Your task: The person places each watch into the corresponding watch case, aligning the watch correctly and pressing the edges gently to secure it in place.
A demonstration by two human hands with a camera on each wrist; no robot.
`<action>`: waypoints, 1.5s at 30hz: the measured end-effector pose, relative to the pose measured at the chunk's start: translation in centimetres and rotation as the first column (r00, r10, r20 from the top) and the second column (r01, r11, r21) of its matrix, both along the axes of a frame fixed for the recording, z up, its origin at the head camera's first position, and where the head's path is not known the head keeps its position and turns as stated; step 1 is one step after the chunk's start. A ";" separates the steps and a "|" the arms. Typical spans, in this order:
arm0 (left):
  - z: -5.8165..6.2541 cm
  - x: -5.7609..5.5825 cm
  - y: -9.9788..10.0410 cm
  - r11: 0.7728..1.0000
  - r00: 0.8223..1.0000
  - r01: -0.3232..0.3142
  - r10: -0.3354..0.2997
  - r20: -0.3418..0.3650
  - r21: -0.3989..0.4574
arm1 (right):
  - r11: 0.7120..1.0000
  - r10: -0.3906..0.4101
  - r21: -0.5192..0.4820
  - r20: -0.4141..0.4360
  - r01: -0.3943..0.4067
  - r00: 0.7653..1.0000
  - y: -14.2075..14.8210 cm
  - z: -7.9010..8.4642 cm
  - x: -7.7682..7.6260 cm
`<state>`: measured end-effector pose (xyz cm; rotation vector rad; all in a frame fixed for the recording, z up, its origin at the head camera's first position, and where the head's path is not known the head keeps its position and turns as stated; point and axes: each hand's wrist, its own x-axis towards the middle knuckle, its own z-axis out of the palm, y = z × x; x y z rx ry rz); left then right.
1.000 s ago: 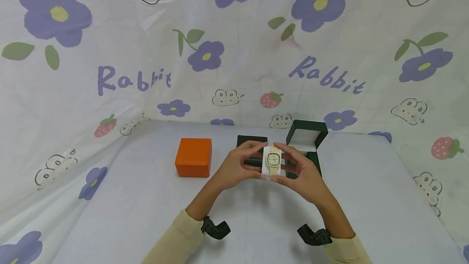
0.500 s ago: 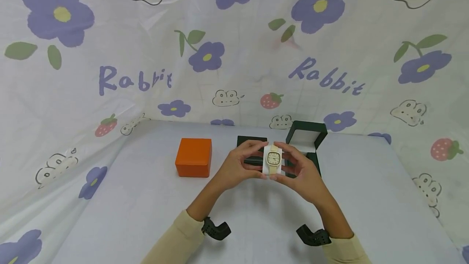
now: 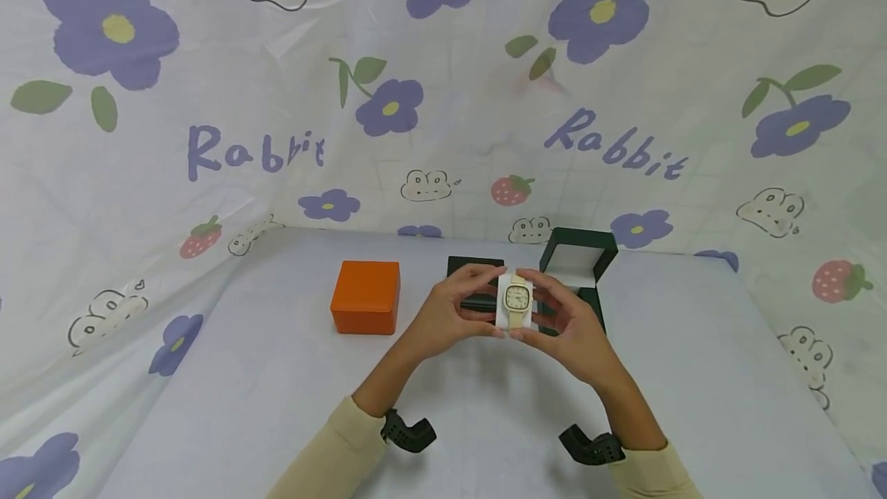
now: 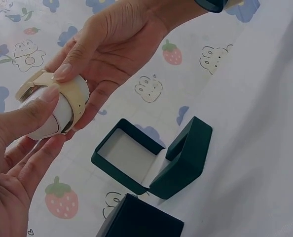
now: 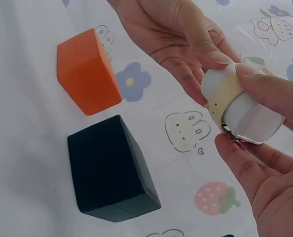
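Note:
A wristwatch (image 3: 517, 298) with a cream strap and a squarish pale dial is wrapped round a white cushion (image 5: 252, 118). Between them, my left hand (image 3: 443, 314) and right hand (image 3: 575, 328) hold it up over the table, thumbs on the near side and fingers on the far side. In the left wrist view the strap (image 4: 73, 96) circles the cushion, with both thumbs pressed near it. Behind my right hand stands an open dark green box (image 3: 578, 256) with a pale lid lining. A closed dark box (image 3: 475, 262) is partly hidden behind my left hand.
An orange box (image 3: 366, 297) sits closed at the left on the white tabletop (image 3: 291, 406). A patterned curtain (image 3: 443, 98) with flowers and rabbits hangs behind the table. Each wrist wears a black camera mount (image 3: 409, 433).
Both hands keep the same hold on the watch and cushion, which tip very slightly. The boxes stay where they were, and the head view shifts a little.

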<state>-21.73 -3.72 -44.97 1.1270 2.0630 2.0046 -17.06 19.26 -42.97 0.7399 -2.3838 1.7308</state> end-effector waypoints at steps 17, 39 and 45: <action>-0.1 -0.1 0.3 1.000 1.000 -0.002 0.002 0.018 0.001 | 0.999 0.016 -0.037 -0.017 -0.016 1.000 0.1 -0.2 0.0; -0.3 -0.1 0.8 1.000 1.000 0.002 -0.002 0.009 0.000 | 0.996 -0.080 0.036 -0.044 0.081 0.996 0.7 -0.4 0.2; -0.4 -0.3 0.8 1.000 1.000 -0.010 0.011 0.014 -0.011 | 0.996 -0.059 0.064 -0.057 0.063 0.997 1.4 -0.4 0.2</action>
